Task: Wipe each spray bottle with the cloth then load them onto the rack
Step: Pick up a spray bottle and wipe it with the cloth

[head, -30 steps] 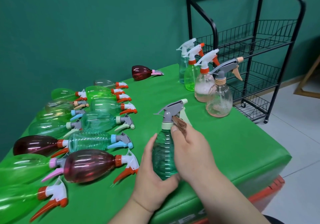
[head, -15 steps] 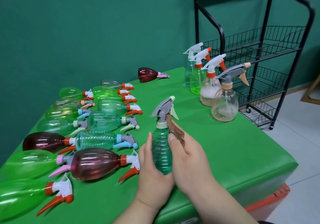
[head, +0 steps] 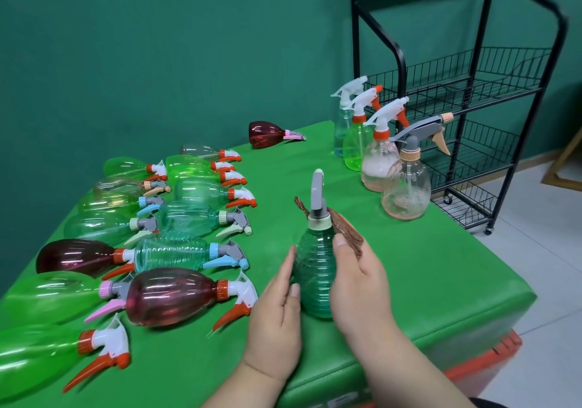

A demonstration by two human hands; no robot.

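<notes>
Now, cloth (head: 348, 233) against teal bottle (head: 315, 278)

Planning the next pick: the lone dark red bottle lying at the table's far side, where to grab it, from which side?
Probably the wide belly of the dark red bottle, from above: it lies on its side, trigger pointing right, with bare table all round, so nothing blocks a straight drop.
</notes>
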